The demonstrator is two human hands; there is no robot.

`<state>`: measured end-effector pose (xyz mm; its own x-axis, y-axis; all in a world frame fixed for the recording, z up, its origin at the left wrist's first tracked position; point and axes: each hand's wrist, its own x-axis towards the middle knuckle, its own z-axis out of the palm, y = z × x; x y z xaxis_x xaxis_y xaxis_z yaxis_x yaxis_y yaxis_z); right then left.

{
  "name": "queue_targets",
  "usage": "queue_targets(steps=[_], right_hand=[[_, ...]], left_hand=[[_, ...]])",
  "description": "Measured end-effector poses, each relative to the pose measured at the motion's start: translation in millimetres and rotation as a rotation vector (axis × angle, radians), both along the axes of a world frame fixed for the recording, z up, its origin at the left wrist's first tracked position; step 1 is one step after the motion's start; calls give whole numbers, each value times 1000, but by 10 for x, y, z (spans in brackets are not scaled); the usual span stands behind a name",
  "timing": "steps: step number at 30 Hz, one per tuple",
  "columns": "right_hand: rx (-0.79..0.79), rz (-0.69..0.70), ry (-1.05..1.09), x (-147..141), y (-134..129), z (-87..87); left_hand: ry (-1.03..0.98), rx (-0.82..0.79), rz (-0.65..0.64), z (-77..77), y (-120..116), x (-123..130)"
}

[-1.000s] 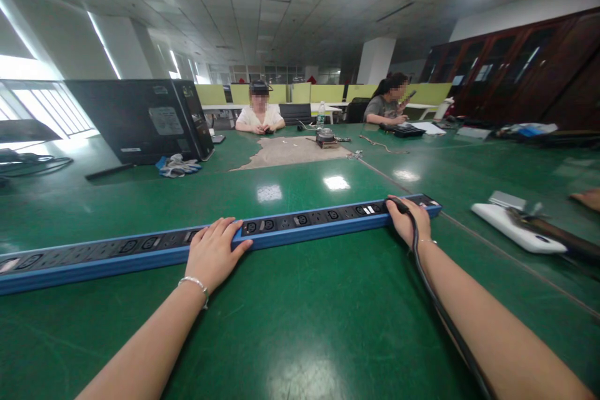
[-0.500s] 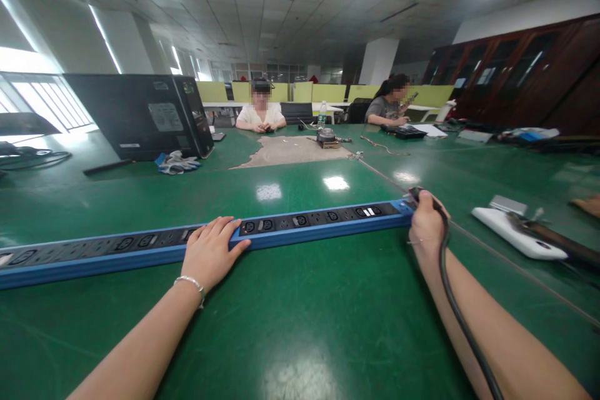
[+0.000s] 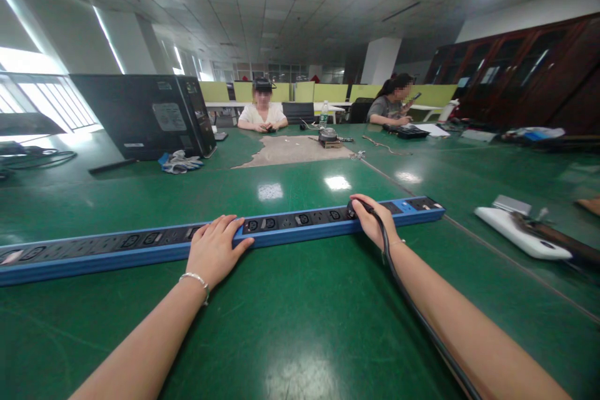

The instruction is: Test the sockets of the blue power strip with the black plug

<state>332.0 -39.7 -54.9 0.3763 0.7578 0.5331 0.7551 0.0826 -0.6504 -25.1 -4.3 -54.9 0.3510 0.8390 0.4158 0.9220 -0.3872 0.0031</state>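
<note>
A long blue power strip (image 3: 300, 235) with black sockets lies across the green table. My left hand (image 3: 216, 249) rests over its middle, fingers on top and thumb along the near side. My right hand (image 3: 372, 222) is closed on the plug (image 3: 351, 207) of a black cable (image 3: 407, 297), at a socket on the strip's right part. Whether the plug sits in the socket I cannot tell. The cable runs from that hand down along the right forearm.
A black computer case (image 3: 150, 115) and gloves (image 3: 180, 162) lie at the back left. A white device (image 3: 520, 234) is at the right. Two people sit across the green table (image 3: 281, 337), near a bottle (image 3: 324, 114) and a round object (image 3: 328, 135).
My right hand has moved left along the strip with the plug, from its right end to a socket further in. The strip's right end now shows. My left hand keeps its place on the strip.
</note>
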Motion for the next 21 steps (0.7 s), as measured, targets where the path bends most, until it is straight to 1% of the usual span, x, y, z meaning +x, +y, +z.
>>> queue_targets(steps=[6, 11, 16, 21], right_hand=[[-47, -1, -66, 4, 20, -16], [-76, -47, -158, -36, -21, -17], [-25, -28, -332, -110, -76, -45], [22, -70, -356, -139, -83, -72]], left_hand=[[-9, 2, -1, -6, 6, 3], [-14, -12, -1, -12, 13, -2], [-8, -27, 7, -9, 9, -2], [-17, -16, -1, -7, 3, -2]])
